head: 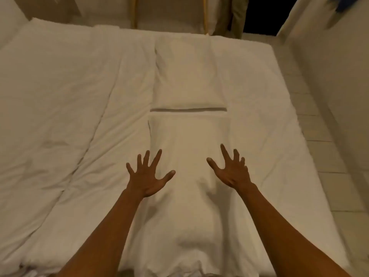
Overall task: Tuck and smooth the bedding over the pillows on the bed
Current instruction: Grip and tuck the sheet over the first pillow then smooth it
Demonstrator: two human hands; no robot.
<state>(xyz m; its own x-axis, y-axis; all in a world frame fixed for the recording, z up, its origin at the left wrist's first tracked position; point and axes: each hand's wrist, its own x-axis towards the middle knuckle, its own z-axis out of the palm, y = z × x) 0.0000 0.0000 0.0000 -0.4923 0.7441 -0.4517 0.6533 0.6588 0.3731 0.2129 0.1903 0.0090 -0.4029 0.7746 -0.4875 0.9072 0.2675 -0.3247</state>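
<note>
Two white pillows lie end to end down the middle of the bed. The far pillow point(188, 76) is flat; the near pillow point(189, 134) is longer and bunches into a hump toward me. A narrow dark gap separates them. A white duvet point(60, 108) with long creases covers the left of the bed. My left hand point(148, 176) is spread flat over the near pillow's left side, holding nothing. My right hand point(231, 170) is spread with fingers apart over its right side, also holding nothing. Whether the palms touch the fabric I cannot tell.
A pale tiled floor point(327, 160) runs along the bed's right edge, with a white wall point(343, 80) beyond. At the far end stand wooden posts point(134, 11) and a curtain beside a dark opening point(261, 15). Bare white sheet point(259, 108) lies right of the pillows.
</note>
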